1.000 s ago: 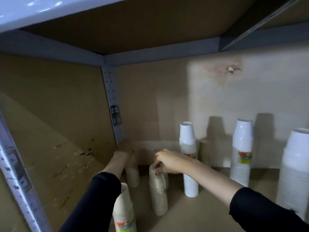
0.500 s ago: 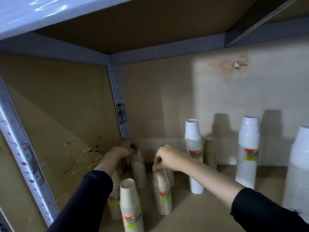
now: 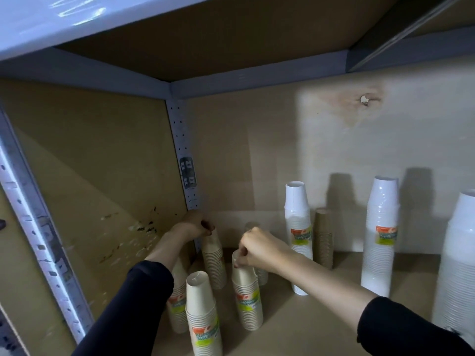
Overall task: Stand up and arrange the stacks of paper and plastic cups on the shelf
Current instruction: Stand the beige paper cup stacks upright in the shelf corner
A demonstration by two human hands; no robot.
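three tall white plastic cup stacks point(image 3: 380, 235) stand upright along the brown cardboard shelf point(image 3: 321, 325), right of the shorter beige paper cup stacks point(image 3: 203, 312). left hand point(image 3: 192, 226) grips one beige stack's top by the corner; right hand point(image 3: 259, 249) pinches another's top.

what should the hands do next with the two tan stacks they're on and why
Probably let go and pull back. The left hand rests on top of the tan stack in the corner and the right hand pinches the top of the labelled tan stack. Both stacks already stand upright on the shelf, apart from each other.
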